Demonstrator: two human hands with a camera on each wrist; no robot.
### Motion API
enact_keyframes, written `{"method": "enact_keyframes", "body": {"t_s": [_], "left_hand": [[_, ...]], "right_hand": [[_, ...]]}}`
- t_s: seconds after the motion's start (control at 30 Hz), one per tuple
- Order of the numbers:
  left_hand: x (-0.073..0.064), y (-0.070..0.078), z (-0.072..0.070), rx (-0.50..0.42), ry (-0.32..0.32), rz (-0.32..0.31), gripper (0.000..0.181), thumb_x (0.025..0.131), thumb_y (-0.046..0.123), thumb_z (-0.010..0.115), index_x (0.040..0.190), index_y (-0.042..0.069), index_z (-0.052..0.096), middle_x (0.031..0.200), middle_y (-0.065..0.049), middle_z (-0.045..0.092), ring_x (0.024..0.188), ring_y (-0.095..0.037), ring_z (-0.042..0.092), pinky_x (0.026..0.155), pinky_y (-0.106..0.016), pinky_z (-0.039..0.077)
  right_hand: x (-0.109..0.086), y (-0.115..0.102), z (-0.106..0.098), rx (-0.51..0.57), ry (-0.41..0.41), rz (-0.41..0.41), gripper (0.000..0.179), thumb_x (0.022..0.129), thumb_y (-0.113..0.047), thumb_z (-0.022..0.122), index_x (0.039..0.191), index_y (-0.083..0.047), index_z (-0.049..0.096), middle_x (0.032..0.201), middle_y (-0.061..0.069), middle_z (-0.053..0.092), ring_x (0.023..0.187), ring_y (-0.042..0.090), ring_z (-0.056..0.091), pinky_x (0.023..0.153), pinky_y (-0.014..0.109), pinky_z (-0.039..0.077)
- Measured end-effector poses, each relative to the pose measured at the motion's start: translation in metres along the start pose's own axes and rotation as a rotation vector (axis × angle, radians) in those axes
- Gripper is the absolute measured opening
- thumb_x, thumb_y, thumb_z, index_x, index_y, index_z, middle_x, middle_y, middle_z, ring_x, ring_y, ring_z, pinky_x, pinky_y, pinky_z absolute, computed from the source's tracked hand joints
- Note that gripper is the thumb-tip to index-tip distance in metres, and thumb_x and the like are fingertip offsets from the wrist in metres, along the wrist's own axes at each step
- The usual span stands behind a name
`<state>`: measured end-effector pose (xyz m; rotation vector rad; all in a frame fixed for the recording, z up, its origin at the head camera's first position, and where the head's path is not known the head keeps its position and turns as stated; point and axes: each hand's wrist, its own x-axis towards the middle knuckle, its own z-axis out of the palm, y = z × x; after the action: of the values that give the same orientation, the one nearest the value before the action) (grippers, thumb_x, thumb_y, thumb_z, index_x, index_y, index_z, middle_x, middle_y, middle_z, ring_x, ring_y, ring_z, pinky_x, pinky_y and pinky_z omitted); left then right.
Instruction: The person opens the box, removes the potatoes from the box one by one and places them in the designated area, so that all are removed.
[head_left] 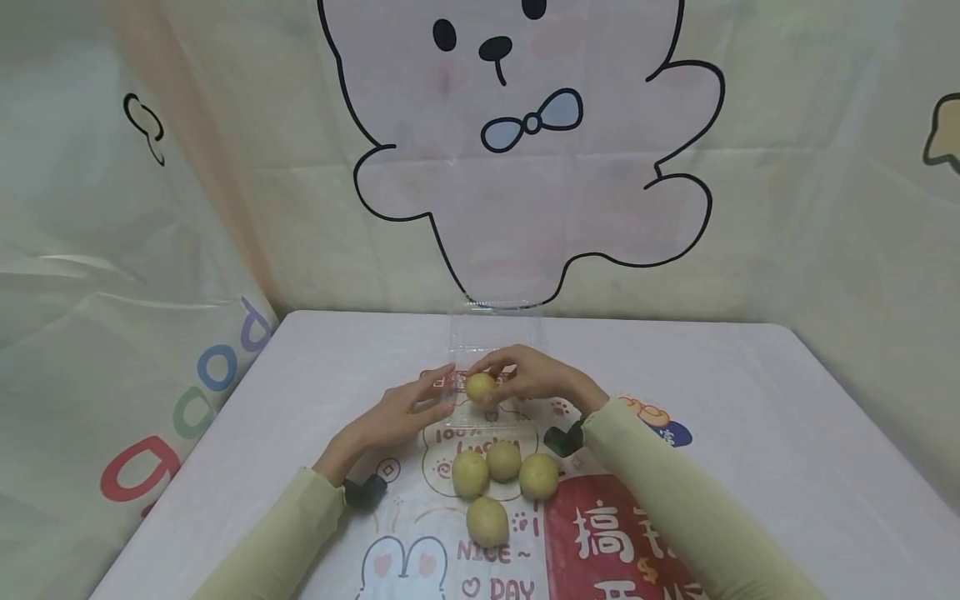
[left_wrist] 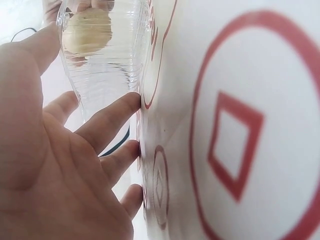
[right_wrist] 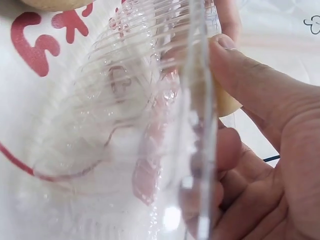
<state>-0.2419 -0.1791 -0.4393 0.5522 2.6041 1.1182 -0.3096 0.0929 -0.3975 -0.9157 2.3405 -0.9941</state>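
A clear plastic clamshell box (head_left: 472,417) stands on the table with its lid (head_left: 495,332) folded back toward the wall. My right hand (head_left: 536,375) pinches a round yellow-green fruit (head_left: 480,387) between thumb and fingers at the box. In the right wrist view the thumb (right_wrist: 250,75) lies against that fruit (right_wrist: 227,102) beside the clear rim. My left hand (head_left: 397,412) is at the box's left side with fingers extended. In the left wrist view its thumb and a fingertip meet the ribbed clear wall (left_wrist: 100,85), and the fruit (left_wrist: 90,31) shows through the plastic.
Several more round yellow-green fruits (head_left: 487,522) lie on the table in front of the box, between my forearms. The printed white tabletop (head_left: 750,417) has a red panel (head_left: 592,517) at front right. A curtain with a cartoon bear (head_left: 525,192) hangs behind.
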Motion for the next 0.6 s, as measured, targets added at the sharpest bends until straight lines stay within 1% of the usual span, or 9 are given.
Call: {"method": "enact_keyframes", "body": {"t_s": [0.07,0.27,0.4,0.6], "left_hand": [[0.0,0.0,0.0,0.002,0.002,-0.001,0.07,0.1,0.059,0.054,0.16,0.046,0.021,0.16,-0.008,0.045,0.148,-0.034,0.042,0.12,-0.067,0.028],[0.001,-0.001,0.001,0.016,0.007,-0.003,0.07,0.1,0.059,0.053,0.161,0.044,0.022,0.158,-0.009,0.047,0.148,-0.035,0.043,0.119,-0.068,0.029],[0.001,0.001,0.002,0.016,0.002,-0.015,0.071,0.1,0.06,0.053,0.161,0.043,0.021,0.159,-0.01,0.046,0.149,-0.035,0.04,0.119,-0.069,0.027],[0.0,0.003,0.002,0.012,-0.004,-0.038,0.072,0.099,0.062,0.053,0.161,0.046,0.02,0.16,-0.009,0.045,0.151,-0.036,0.038,0.12,-0.07,0.025]], "right_hand": [[-0.002,0.001,0.0,-0.001,0.009,0.006,0.049,0.086,-0.026,0.084,0.133,-0.024,0.069,0.117,0.004,0.068,0.092,0.022,0.06,0.066,0.03,0.056],[-0.01,-0.002,0.0,-0.009,0.034,-0.003,0.047,0.087,-0.027,0.083,0.132,-0.025,0.069,0.117,0.004,0.068,0.089,0.021,0.059,0.064,0.03,0.055],[-0.015,-0.004,0.0,-0.002,0.043,-0.027,0.047,0.088,-0.026,0.082,0.133,-0.023,0.069,0.121,0.004,0.068,0.086,0.022,0.06,0.064,0.03,0.055],[-0.022,-0.005,0.001,0.033,0.061,-0.073,0.048,0.088,-0.022,0.082,0.133,-0.019,0.068,0.123,0.003,0.068,0.082,0.023,0.056,0.063,0.029,0.052]]}}
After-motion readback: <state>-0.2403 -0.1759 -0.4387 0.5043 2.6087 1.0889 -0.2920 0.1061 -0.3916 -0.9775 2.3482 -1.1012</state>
